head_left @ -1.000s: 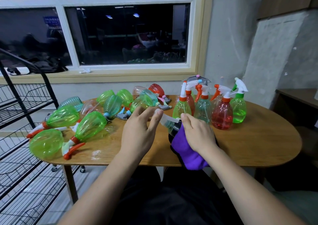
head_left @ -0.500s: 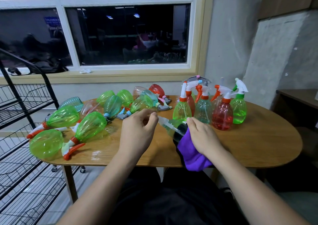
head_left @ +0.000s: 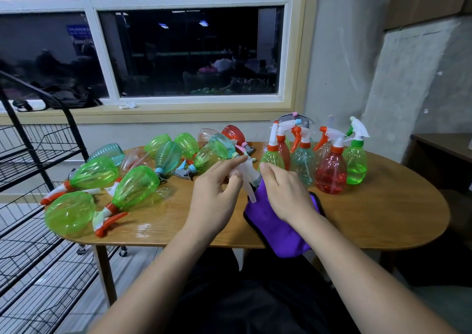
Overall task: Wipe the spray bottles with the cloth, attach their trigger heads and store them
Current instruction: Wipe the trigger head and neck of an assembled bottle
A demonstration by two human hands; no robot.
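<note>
Since a moment ago the trigger head [head_left: 247,174] is turning in my left hand [head_left: 217,193]: its white lever, which was pointing up and away, is now hanging down toward me, and my left fingers are closing more tightly around it. My right hand [head_left: 286,193] is pressing the purple cloth [head_left: 278,226] around the bottle, gripping it through the fabric; the bottle body itself is hidden under cloth and palm, so I am only seeing its neck where the head meets it. All of this is sitting at the near edge of the wooden table [head_left: 383,213], directly in front of me. The bottle's long axis is running from my right palm up and leftward to the head, so my left hand is the nearer one for the twisting, and I judge I am screwing the head on. Upright finished bottles [head_left: 331,173] are standing just beyond my right hand, while lying bottles [head_left: 135,188] are waiting to the left, near the wire rack [head_left: 38,155].
</note>
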